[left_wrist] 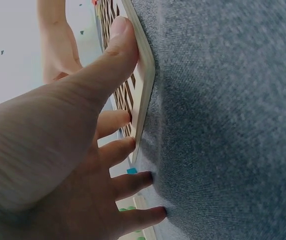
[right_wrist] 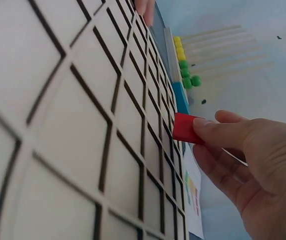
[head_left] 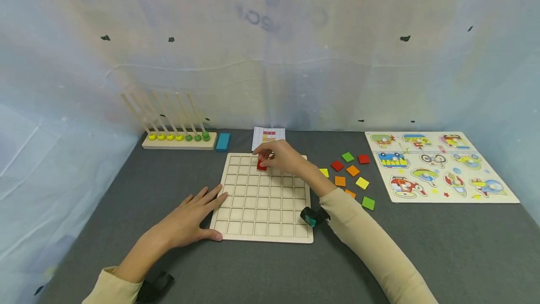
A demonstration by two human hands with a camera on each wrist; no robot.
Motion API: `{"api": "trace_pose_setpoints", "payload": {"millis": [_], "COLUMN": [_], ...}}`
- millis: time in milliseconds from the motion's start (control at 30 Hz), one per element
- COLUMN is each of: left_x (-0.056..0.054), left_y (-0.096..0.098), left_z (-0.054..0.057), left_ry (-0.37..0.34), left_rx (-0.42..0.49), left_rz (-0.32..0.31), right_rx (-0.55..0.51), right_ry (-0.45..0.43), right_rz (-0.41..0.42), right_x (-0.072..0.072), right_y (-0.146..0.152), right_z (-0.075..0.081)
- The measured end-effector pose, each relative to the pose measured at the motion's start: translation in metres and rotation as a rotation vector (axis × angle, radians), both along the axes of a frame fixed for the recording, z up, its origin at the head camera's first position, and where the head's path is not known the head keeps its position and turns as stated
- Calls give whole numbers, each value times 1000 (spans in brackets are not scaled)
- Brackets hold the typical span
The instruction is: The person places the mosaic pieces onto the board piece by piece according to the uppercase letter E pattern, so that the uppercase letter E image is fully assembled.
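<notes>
Your right hand (head_left: 280,156) pinches the red tile (head_left: 261,166) between thumb and fingers at the board's (head_left: 261,203) far end; can't tell if it touches. Your left hand (head_left: 190,219) has fingers spread, thumb on the board's near-left corner, two fingertips on its left edge. Loose tiles (head_left: 362,183) right of the board, puzzle (head_left: 443,177) farther right. Card (head_left: 274,135) just behind it; blue block (head_left: 223,142) and abacus (head_left: 179,144) behind-left.
</notes>
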State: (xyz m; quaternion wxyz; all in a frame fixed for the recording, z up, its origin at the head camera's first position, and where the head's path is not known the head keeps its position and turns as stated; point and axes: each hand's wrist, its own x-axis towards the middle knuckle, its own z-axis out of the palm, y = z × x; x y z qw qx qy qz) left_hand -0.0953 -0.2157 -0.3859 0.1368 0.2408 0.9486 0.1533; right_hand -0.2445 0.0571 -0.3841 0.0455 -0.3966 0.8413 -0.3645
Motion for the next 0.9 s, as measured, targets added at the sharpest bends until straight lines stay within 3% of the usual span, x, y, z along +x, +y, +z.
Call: {"api": "trace_pose_setpoints", "payload": {"millis": [200, 367, 633, 900], "left_x": [0, 0, -1, -1], "left_y": [0, 0, 0, 0], "left_z": [1, -1, -4, -4], "left_ry": [6, 6, 9, 5], "left_rx": [-3, -8, 11, 5], "left_rz": [-1, 0, -2, 3], "right_rx": [-19, 21, 40, 63], "right_ry": [-9, -43, -50, -59], "right_rz": [26, 1, -36, -22], "right_x": [-1, 1, 1, -1], "right_y": [-16, -23, -25, -24], "right_z": [-5, -7, -12, -14]}}
